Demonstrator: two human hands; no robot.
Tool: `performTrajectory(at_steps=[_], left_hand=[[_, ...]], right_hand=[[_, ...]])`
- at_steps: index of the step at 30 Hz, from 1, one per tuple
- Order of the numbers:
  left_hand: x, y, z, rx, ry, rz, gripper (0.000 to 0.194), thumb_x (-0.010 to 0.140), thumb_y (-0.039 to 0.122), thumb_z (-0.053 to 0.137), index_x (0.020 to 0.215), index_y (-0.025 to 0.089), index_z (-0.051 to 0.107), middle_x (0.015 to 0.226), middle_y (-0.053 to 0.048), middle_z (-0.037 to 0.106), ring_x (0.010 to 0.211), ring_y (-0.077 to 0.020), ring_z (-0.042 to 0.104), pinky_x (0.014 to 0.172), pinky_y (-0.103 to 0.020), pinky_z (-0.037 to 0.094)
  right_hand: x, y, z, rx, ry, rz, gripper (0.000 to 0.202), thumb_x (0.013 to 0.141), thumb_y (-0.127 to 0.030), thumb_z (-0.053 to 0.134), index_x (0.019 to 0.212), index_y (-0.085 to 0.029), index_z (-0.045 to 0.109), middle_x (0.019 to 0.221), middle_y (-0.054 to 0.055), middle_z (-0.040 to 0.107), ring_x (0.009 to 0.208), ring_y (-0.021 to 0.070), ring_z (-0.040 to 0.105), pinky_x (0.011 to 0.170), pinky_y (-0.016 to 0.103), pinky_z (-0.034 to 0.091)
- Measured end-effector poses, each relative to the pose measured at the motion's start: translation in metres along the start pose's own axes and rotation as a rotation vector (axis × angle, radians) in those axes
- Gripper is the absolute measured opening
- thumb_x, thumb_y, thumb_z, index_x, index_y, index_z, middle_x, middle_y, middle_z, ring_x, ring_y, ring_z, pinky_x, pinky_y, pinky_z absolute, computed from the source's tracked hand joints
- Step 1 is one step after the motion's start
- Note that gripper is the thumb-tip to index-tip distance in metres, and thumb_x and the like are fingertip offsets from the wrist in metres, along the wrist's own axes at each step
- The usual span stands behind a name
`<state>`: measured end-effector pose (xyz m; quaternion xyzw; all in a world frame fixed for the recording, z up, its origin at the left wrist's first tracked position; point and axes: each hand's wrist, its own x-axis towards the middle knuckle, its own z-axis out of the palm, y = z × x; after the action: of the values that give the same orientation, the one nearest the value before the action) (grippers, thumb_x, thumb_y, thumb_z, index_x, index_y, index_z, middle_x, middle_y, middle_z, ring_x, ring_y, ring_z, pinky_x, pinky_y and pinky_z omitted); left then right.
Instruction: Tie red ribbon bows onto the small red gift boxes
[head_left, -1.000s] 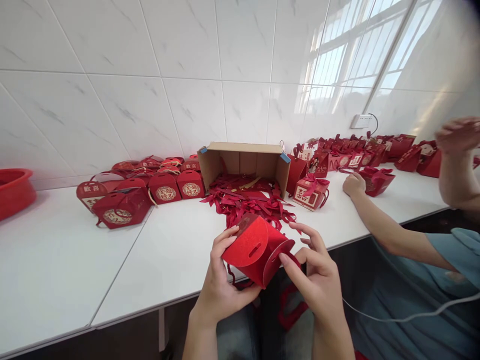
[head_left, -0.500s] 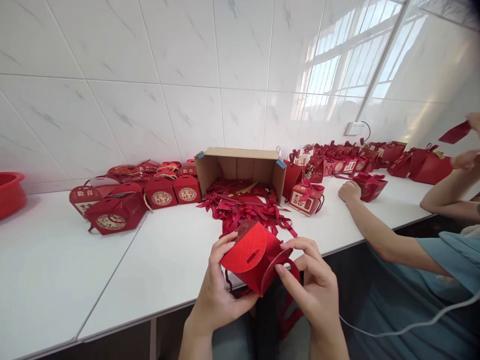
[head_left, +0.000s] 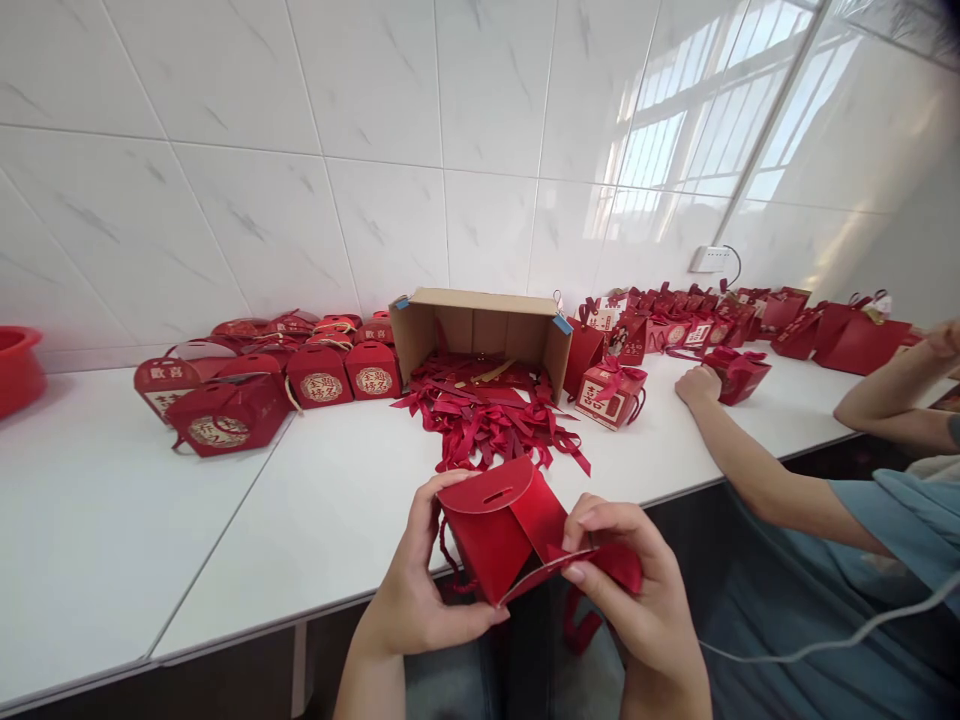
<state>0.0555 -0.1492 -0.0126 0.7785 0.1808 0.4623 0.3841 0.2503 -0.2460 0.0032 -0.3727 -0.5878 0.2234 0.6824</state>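
Over the table's front edge, a red paper gift box [head_left: 499, 525] is held between my two hands. My left hand [head_left: 416, 575] is closed round its left side, thumb beneath and fingers at the top corner. A rounded flap with a slot lies across the upper face. My right hand [head_left: 626, 580] pinches another flap on the right between thumb and fingers, and a dark gap shows behind that flap. A red cord [head_left: 452, 560] hangs at the box's left side. Beyond my hands, a heap of red ribbons [head_left: 495, 425] spills from an open cardboard box [head_left: 480, 300].
Finished-looking red gift boxes [head_left: 322, 378] stand in rows at the left, with a red basin [head_left: 16, 370] farther out. A printed gift box [head_left: 611, 395] and many others line the wall on the right. A co-worker's arm [head_left: 772, 470] rests on the white table [head_left: 225, 560].
My right hand has pulled the right flap outward, opening a gap in the box. The box has turned in my hands. The co-worker's raised red piece is out of view.
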Motion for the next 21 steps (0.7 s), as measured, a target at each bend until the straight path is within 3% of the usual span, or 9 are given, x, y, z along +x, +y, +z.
performTrajectory(at_steps=[4, 6, 15, 19, 21], left_hand=[[-0.001, -0.005, -0.001, -0.002, -0.005, -0.023, 0.095, 0.055, 0.018, 0.081, 0.136, 0.024, 0.031, 0.136, -0.018, 0.040, 0.126, -0.0389, 0.043, 0.105, -0.058, 0.035], [-0.002, -0.006, -0.002, -0.002, -0.007, -0.027, 0.097, 0.054, 0.018, 0.081, 0.136, 0.024, 0.031, 0.136, -0.018, 0.040, 0.126, -0.0386, 0.042, 0.105, -0.058, 0.034], [0.002, -0.009, -0.009, 0.110, 0.110, -0.047, 0.089, 0.060, 0.020, 0.079, 0.135, 0.023, 0.030, 0.131, -0.016, 0.042, 0.119, -0.0319, 0.048, 0.101, -0.049, 0.041], [0.003, -0.015, -0.011, 0.091, 0.197, -0.180, 0.084, 0.065, 0.025, 0.077, 0.133, 0.025, 0.027, 0.124, -0.014, 0.044, 0.109, -0.0280, 0.055, 0.087, -0.042, 0.052], [0.002, -0.019, -0.012, 0.049, 0.261, -0.231, 0.084, 0.065, 0.026, 0.076, 0.131, 0.026, 0.025, 0.124, -0.013, 0.043, 0.109, -0.0274, 0.055, 0.084, -0.041, 0.053]], right_hand=[[0.003, -0.005, -0.006, -0.142, -0.183, -0.018, 0.017, 0.083, -0.014, 0.061, 0.091, -0.026, 0.070, 0.080, 0.005, 0.068, 0.074, 0.0198, 0.059, 0.073, 0.039, 0.044], [0.004, -0.007, -0.007, -0.155, -0.192, -0.017, 0.016, 0.083, -0.015, 0.061, 0.087, -0.026, 0.072, 0.077, 0.004, 0.068, 0.071, 0.0198, 0.058, 0.073, 0.040, 0.043], [0.003, -0.005, -0.003, 0.046, -0.072, -0.127, 0.013, 0.077, -0.029, 0.065, 0.086, -0.032, 0.074, 0.067, 0.004, 0.066, 0.069, 0.0222, 0.057, 0.072, 0.044, 0.044], [-0.009, -0.003, -0.012, 0.095, 0.078, -0.182, 0.002, 0.072, -0.042, 0.069, 0.071, -0.041, 0.071, 0.045, -0.002, 0.056, 0.055, 0.0216, 0.055, 0.080, 0.048, 0.044], [-0.020, -0.006, -0.023, 0.063, 0.165, -0.209, 0.009, 0.068, -0.051, 0.069, 0.062, -0.043, 0.068, 0.037, -0.002, 0.048, 0.049, 0.0230, 0.053, 0.078, 0.049, 0.045]])
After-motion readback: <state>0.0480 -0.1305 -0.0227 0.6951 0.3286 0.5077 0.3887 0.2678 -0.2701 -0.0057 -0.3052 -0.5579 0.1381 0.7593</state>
